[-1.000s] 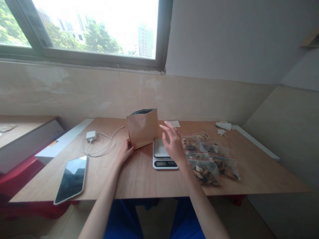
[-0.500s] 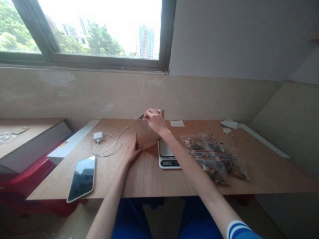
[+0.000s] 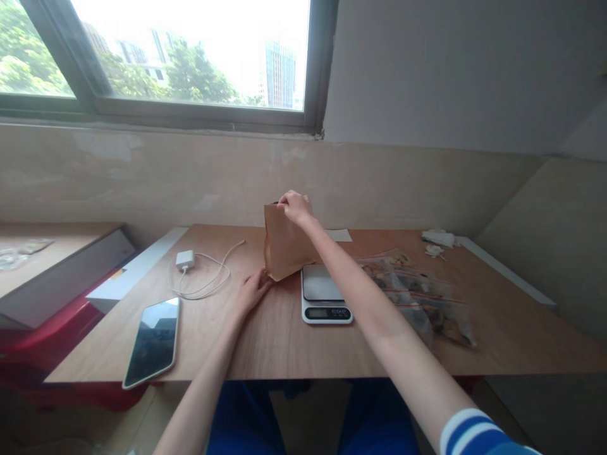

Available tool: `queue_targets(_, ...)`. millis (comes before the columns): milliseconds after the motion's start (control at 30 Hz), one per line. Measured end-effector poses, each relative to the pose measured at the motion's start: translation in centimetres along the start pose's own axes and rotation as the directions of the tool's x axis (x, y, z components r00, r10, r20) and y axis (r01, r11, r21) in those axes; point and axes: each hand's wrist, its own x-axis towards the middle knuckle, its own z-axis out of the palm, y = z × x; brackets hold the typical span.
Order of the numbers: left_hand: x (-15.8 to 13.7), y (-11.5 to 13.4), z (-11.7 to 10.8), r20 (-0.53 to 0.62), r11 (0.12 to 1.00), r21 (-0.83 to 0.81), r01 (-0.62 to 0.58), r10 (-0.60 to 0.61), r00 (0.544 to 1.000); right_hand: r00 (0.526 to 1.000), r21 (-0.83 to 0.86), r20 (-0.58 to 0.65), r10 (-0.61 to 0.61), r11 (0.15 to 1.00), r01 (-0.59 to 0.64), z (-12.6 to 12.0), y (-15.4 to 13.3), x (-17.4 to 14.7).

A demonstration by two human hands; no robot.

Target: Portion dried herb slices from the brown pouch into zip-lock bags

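Pinching the top of the paper bag [image 3: 288, 246] with closed fingers, the right hand [image 3: 296, 206], free in the air a second ago, now steadies it upright beside the scale [image 3: 322, 284]. The left hand [image 3: 253, 292] touches its lower corner, grip unclear.

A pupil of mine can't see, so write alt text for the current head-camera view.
The right hand grips the top of a brown paper bag, with the left hand at its lower left corner. On the table are a scale and clear bags to the right, a tablet and charger to the left.
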Motion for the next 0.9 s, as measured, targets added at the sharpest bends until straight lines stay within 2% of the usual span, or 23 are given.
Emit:
queue_targets(100, 0.1, -0.3, 0.5, -0.088, 0.986, -0.168, -0.019, 0.005, 0.996, 0.999, 0.042, -0.039, 0.012, 0.999, -0.010, 0.2, 0.0, -0.5)
queue_targets(200, 0.1, -0.2, 0.7, -0.189, 0.936, -0.349, 0.050, -0.122, 0.974, 0.996, 0.080, -0.081, 0.041, 0.996, -0.034, 0.3, 0.1, -0.8)
queue_targets(267, 0.2, 0.2, 0.8, -0.203, 0.935, -0.327, 0.134, -0.208, 0.957, 0.995, 0.103, -0.089, 0.056, 0.994, -0.046, 0.2, 0.3, -0.8)
queue_targets(333, 0.5, 0.6, 0.9, -0.193, 0.961, -0.196, 0.193, -0.231, 0.954, 0.994, 0.126, -0.087, 0.068, 0.990, -0.056, 0.1, 0.6, -0.6)
queue_targets(433, 1.3, 1.2, 1.3, -0.151, 0.982, -0.099, 0.163, -0.177, 0.973, 0.993, 0.151, -0.091, 0.071, 0.987, -0.056, -0.1, 1.1, -0.6)
queue_targets(600, 1.9, 1.1, 1.8, -0.116, 0.986, -0.161, 0.052, -0.071, 0.991, 0.991, 0.174, -0.111, 0.074, 0.983, -0.054, 0.1, 1.6, -0.9)
queue_targets(767, 1.8, 0.9, 0.7, -0.139, 0.989, -0.140, -0.048, 0.029, 0.990, 0.989, 0.187, -0.115, 0.096, 0.980, -0.073, 0.4, 1.7, -0.6)
queue_targets(900, 2.1, 0.5, -0.3, -0.145, 0.988, -0.013, -0.153, 0.150, 0.978, 0.988, 0.193, -0.115, 0.105, 0.978, -0.082, 0.5, 1.7, -0.3)
